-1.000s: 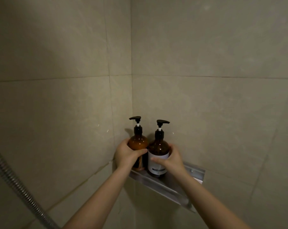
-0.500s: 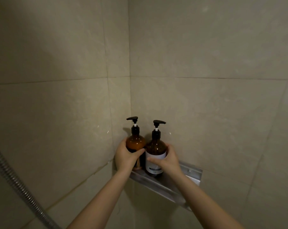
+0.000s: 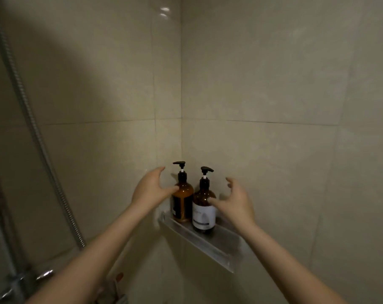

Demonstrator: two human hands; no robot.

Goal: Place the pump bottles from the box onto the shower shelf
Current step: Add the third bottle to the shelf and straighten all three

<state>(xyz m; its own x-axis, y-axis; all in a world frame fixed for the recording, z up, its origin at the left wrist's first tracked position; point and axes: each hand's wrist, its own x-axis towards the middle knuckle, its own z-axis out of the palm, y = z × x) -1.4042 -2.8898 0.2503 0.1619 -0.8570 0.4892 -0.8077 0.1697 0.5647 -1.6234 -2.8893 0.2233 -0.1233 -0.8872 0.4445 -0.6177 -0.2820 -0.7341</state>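
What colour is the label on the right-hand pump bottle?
White with a dark band near its bottom edge, on the amber right-hand pump bottle; the head view shows it.

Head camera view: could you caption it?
Two amber pump bottles stand on a corner shower shelf, both open hands beside them.

A metal shower shelf [image 3: 210,242] is fixed in the corner of the tiled walls. Two amber pump bottles stand upright on its left end, side by side: the left bottle [image 3: 182,201] nearest the corner, the white-labelled bottle [image 3: 204,212] touching or just beside it.
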